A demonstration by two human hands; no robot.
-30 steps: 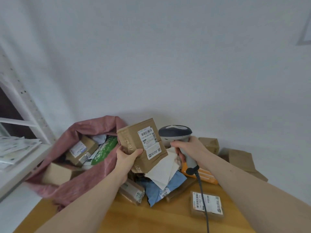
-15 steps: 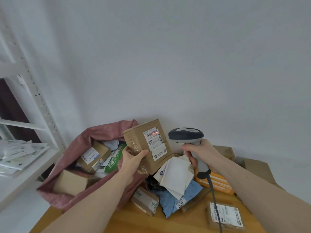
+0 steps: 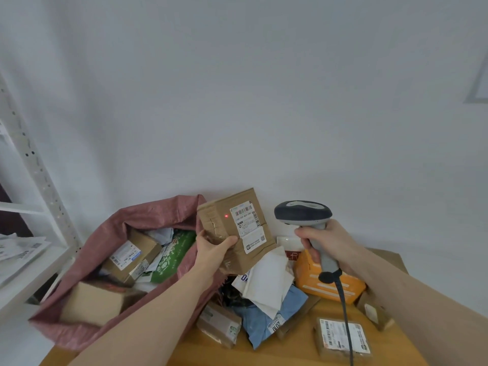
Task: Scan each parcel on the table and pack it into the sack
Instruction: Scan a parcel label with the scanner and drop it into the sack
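Left hand: the left hand (image 3: 214,249) grips a brown box (image 3: 235,231) by its lower left corner, thumb across the front face, fingers curled behind.
Box: held up above the parcel heap and tilted, label (image 3: 247,219) facing the camera; a red dot (image 3: 226,216) sits on the cardboard just left of the label.
Right hand: the right hand (image 3: 326,245) is wrapped round the grey handle of the scanner (image 3: 303,215), index finger at the front of the grip.
Scanner: dark head to the right of the box, apart from it; its cable (image 3: 346,320) hangs down across a labelled flat parcel (image 3: 343,336).
Sack: the pink sack (image 3: 148,215) lies open at the left, its mouth toward the camera, with a labelled carton (image 3: 132,256), a green bag (image 3: 175,256) and a plain carton (image 3: 91,303) inside.
Tabletop: the wooden tabletop (image 3: 277,352) carries a heap of parcels beneath the hands: a white mailer (image 3: 269,282), a blue bag (image 3: 264,318), an orange box (image 3: 330,283) and a small taped box (image 3: 219,324).
Shelf: a white shelf (image 3: 31,262) at the far left holds papers.
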